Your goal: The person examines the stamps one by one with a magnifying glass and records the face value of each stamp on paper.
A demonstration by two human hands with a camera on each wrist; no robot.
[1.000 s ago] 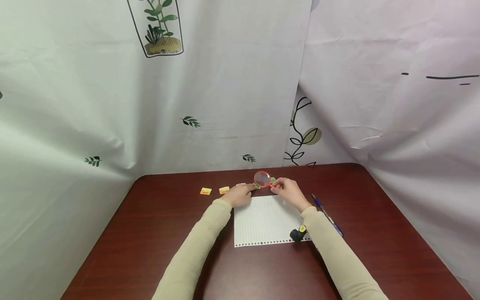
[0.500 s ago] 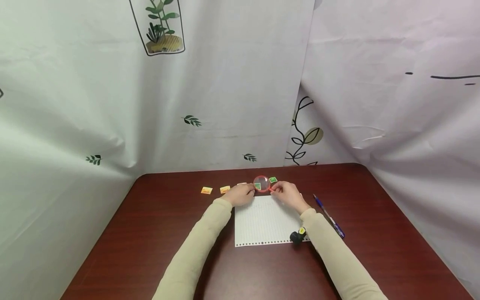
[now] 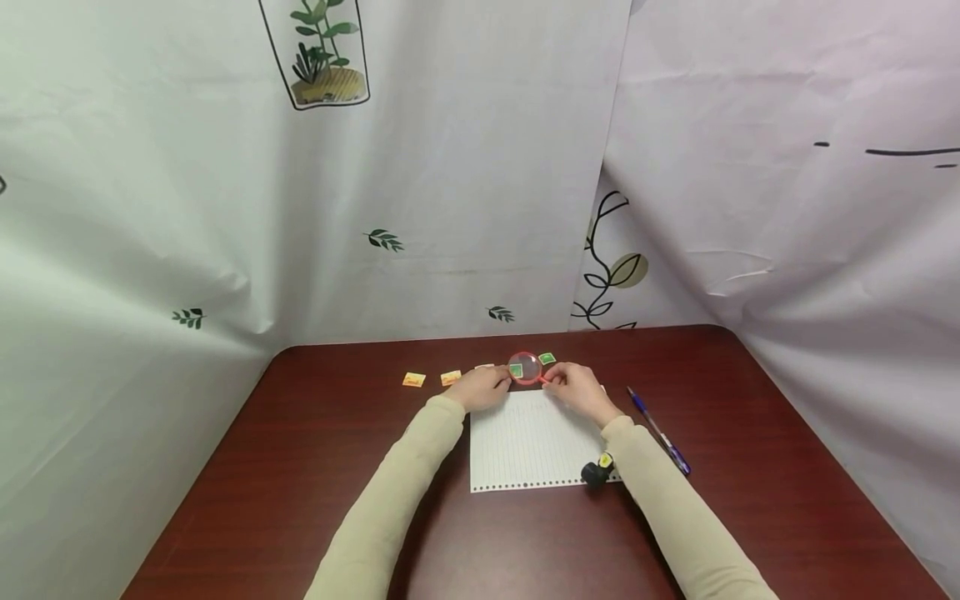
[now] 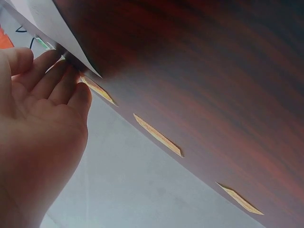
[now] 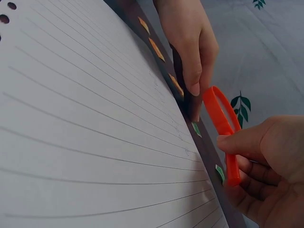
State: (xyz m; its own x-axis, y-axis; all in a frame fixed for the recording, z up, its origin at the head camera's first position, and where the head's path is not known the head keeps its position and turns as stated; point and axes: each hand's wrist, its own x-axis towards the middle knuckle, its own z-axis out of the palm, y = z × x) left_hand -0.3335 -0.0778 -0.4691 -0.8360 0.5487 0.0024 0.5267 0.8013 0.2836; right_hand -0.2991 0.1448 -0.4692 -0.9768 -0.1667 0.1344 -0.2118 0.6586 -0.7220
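My right hand pinches the handle of a small red magnifying glass between thumb and fingers. In the head view its lens lies over a green stamp-like piece. My left hand reaches to the table's far side, its fingertips at that green piece, fingers loosely bent with nothing gripped. A second green piece lies just right of the lens. Three orange-yellow pieces run in a row to the left; the left hand partly hides the nearest one.
A lined sheet of paper with punched holes lies under the right forearm. Right of it is a blue pen. A small black object with a yellow spot sits by the right sleeve. A printed white curtain stands behind the table.
The magnifying glass and right hand have lowered slightly toward the table, bringing the green piece into the lens. The left hand has stayed almost in place.
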